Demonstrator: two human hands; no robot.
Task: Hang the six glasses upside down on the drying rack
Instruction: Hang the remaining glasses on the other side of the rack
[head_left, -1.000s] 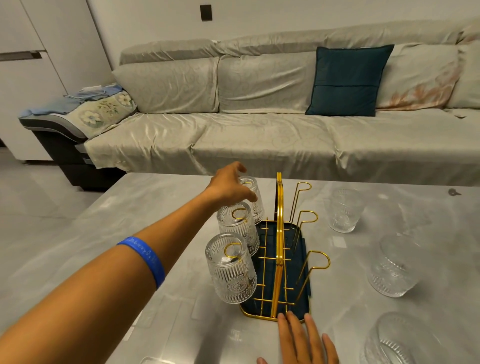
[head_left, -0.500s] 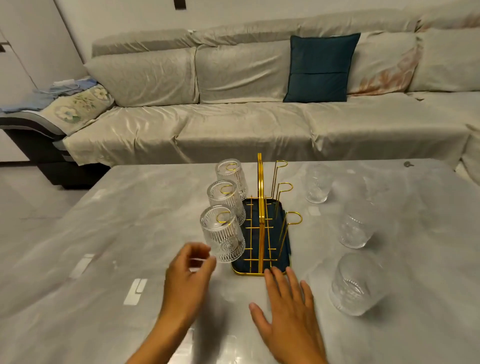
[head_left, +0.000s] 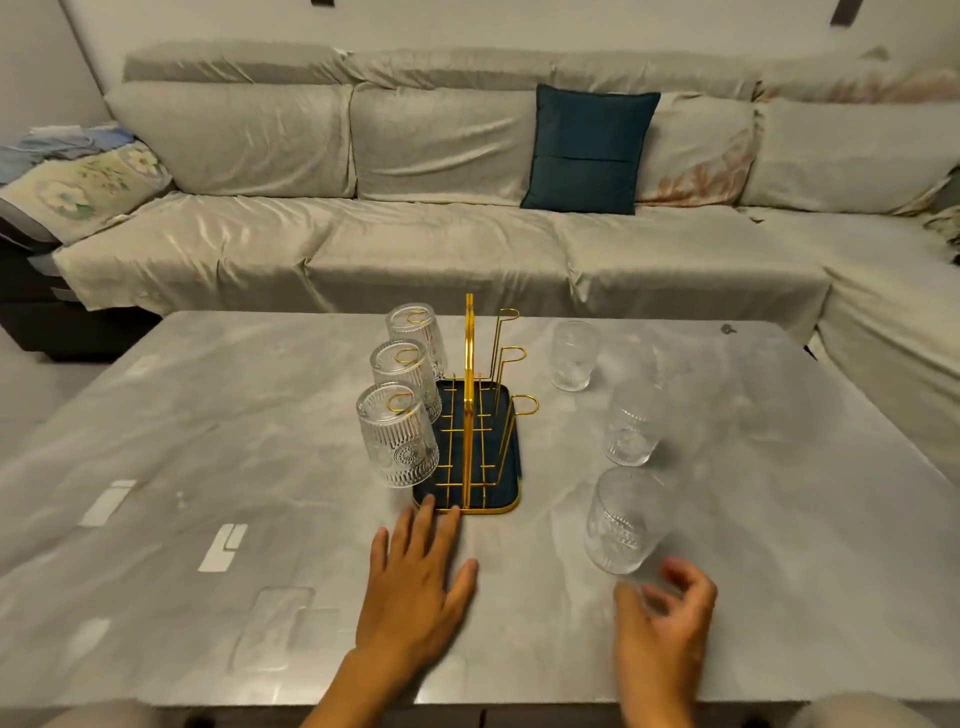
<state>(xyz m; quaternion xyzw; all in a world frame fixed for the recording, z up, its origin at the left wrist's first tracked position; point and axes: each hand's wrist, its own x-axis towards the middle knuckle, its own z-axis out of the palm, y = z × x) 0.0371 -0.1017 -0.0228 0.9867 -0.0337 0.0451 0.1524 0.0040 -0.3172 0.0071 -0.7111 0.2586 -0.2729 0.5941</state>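
Note:
A gold wire drying rack (head_left: 469, 364) on a dark blue tray stands mid-table. Three ribbed glasses hang upside down on its left hooks: near (head_left: 397, 436), middle (head_left: 405, 371), far (head_left: 418, 330). The three right hooks (head_left: 524, 405) are bare. Three more glasses stand on the table to the right of the rack: far (head_left: 573, 356), middle (head_left: 632, 423), near (head_left: 623, 519). My left hand (head_left: 415, 582) lies flat on the table, fingertips at the tray's front edge. My right hand (head_left: 667, 608) is curled open just below the near glass, holding nothing.
The grey marble table (head_left: 249, 415) carries flat transparent pieces near its front left. A small dark object (head_left: 726, 328) lies at the far right corner. Behind stands a covered sofa (head_left: 441, 234) with a teal cushion (head_left: 587, 150).
My left hand left the hung glasses, came back and now lies flat in front of the rack. My right hand moved right from the tray's front to the near standing glass.

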